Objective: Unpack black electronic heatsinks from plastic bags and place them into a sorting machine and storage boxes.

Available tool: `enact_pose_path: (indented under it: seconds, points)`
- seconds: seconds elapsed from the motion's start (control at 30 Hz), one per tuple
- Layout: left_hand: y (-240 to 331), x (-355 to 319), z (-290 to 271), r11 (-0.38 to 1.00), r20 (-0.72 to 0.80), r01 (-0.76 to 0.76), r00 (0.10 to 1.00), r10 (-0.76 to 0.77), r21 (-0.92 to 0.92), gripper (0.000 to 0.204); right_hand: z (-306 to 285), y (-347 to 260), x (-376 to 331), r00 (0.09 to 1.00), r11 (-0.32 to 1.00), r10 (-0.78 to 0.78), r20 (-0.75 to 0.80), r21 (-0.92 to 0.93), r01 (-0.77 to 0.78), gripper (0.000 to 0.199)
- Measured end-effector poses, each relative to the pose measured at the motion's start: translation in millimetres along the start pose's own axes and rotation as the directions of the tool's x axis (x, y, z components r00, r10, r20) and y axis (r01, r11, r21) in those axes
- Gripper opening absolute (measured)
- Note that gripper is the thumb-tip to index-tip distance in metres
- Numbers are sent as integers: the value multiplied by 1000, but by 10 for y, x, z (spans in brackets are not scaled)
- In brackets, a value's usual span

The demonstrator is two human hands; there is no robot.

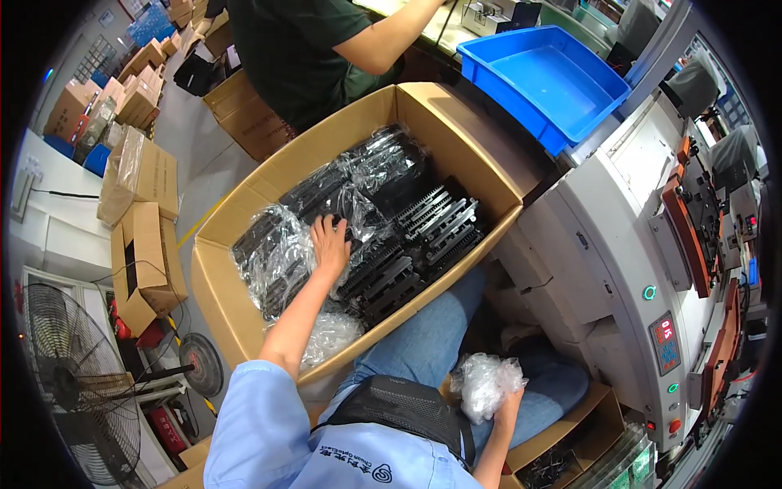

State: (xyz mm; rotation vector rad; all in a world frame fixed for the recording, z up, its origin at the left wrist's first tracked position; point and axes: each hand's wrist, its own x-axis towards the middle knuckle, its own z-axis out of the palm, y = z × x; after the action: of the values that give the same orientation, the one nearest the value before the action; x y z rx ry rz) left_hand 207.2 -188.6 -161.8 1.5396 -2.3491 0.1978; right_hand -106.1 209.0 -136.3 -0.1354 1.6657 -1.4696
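Observation:
A large open cardboard box (220, 301) stands in front of me, full of black slotted plastic parts (432, 220). Clear plastic bags (277, 244) cover the parts on its left and far side. My left hand (330, 244) reaches in over the near wall, fingers apart, resting on the bagged parts near the middle. Down by my lap, my right hand (509, 407) is closed round a crumpled bundle of clear plastic bags (485, 383). More crumpled film (334, 338) lies in the box's near corner, beside my left forearm.
A blue tray (554, 81) sits beyond the box to the right. A white machine (586, 236) with lit buttons borders my right side. Another carton (586, 440) is by my right leg. A co-worker (293, 57) sits beyond; a black fan (73, 375) stands left.

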Motion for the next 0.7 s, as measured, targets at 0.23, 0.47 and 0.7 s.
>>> enact_pose_path:
  seconds: [0.23, 0.47, 0.7]
  points:
    - [-203, 316, 95, 971, 95, 213, 974, -204, -109, 93, -44, 98, -6, 993, 984, 67, -95, 171, -50, 41]
    - [-200, 462, 15, 962, 177, 268, 951, -255, -51, 97, 41, -22, 27, 987, 981, 86, -140, 187, -59, 48]
    - [-121, 397, -52, 975, 210, 217, 957, -201, -55, 80, 86, -71, 52, 975, 955, 147, -163, 279, -98, 32]
